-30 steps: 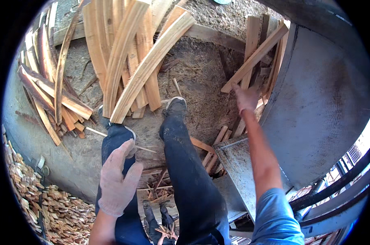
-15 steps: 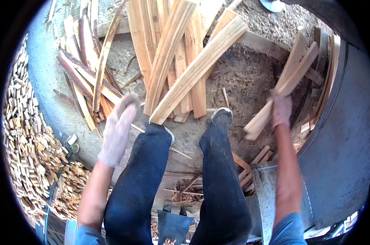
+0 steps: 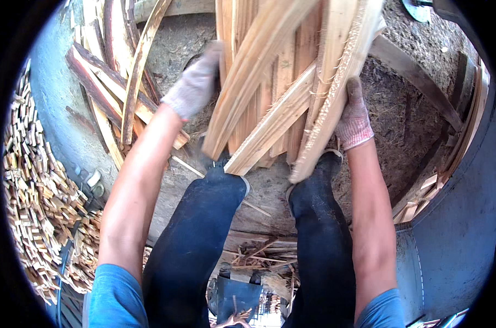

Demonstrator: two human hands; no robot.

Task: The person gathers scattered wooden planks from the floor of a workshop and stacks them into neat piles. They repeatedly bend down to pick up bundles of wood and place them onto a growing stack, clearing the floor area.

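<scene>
My right hand [image 3: 355, 116], in a pale knit glove with a darkened thumb, grips the right side of rough-sawn wooden slats [image 3: 335, 104]. These slats lean over the right part of a fanned pile of light wooden boards [image 3: 245, 82], their lower ends near my right shoe. My left hand [image 3: 195, 82], gloved too and slightly blurred, is at the left edge of the pile with its fingers stretched out; whether it touches the boards I cannot tell. One loose board [image 3: 275, 123] lies slanted across the pile, its low end by my left knee.
Bark-edged strips [image 3: 114, 90] are heaped at the left. Beyond them spreads a large mass of small cut wood pieces [image 3: 40, 218]. A grey metal panel [image 3: 461, 202] curves along the right side. Scraps of wood [image 3: 259, 252] lie between my legs, and a dark beam [image 3: 417, 82] stands to the right.
My right hand has brought its slats from the far right over to the pile. My left hand has moved up and right to the pile's left edge. The view has shifted slightly.
</scene>
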